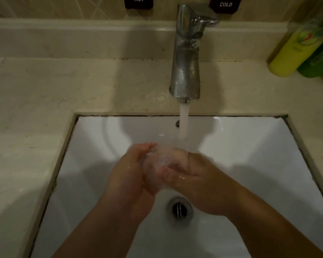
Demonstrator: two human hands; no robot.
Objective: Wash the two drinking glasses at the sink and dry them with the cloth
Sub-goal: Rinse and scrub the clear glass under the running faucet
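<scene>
Here, entries from the single head view:

Sink: white ceramic rectangular basin (93, 164), set under a beige stone counter (54, 86); round metal drain (179, 208) at the bottom, just below the hands.
Tap: chrome single-lever faucet (186, 58) at the rear centre; a steady white stream of water (184, 120) falls from the spout onto the hands.
Left hand: left hand (131, 175) over the basin, fingers curled inward against the right hand; foam and splash cover the fingertips.
Right hand: right hand (196, 175) pressed to the left one, fingers curled; both hands are wet and glossy.
Grip: whether either hand holds anything cannot be told; water and bubbles blur the space between the palms.
Glasses: neither of the 2 drinking glasses can be made out; no position recorded.
Labels: 2 dark wall tags, "HOT" (138, 1) left of the faucet, "COLD" (225, 4) right of it.
Bottles: yellow plastic bottle (291, 51) and green plastic bottle (317, 60), side by side at the counter's far right corner.
</scene>
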